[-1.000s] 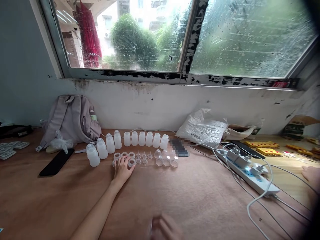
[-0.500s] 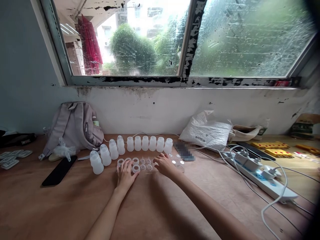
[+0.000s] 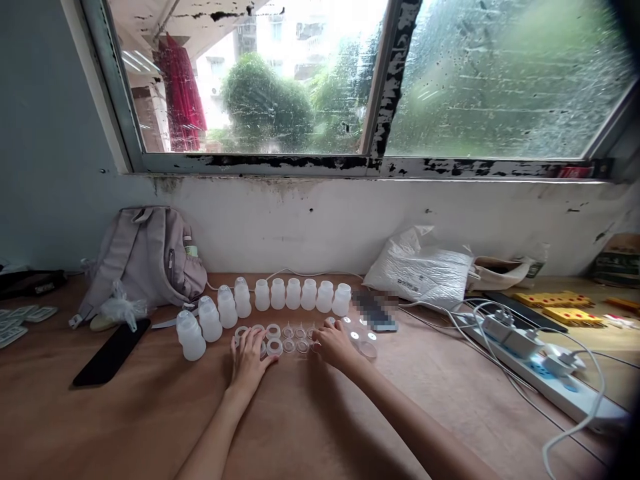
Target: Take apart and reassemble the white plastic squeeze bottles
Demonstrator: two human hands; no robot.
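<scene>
My left hand (image 3: 247, 353) lies palm down with fingers spread over white screw rings (image 3: 274, 346), partly covering several of them. Two rows of clear silicone nipples (image 3: 289, 345) sit just right of the rings. At the right end of those nipples is my right hand (image 3: 334, 341), its fingers bent and close together; what is under its fingertips is hidden. Beyond that hand lie small white-centred discs (image 3: 355, 336) and a clear round piece (image 3: 369, 350). Behind, several open translucent bottles (image 3: 293, 293) stand in a row, with several dome-capped bottles (image 3: 191, 335) curving toward the left.
A grey backpack (image 3: 150, 260) and a black phone (image 3: 111, 353) are on the left. A partly blurred phone (image 3: 375, 310) lies behind the discs. Right of it are a silver bag (image 3: 420, 267), a power strip (image 3: 540, 367) with trailing cables, and yellow parts (image 3: 573, 317).
The whole view has shifted slightly. My right hand has moved a little to the right, baring more of the nipples at its fingertips. My left hand stays over the rings.
</scene>
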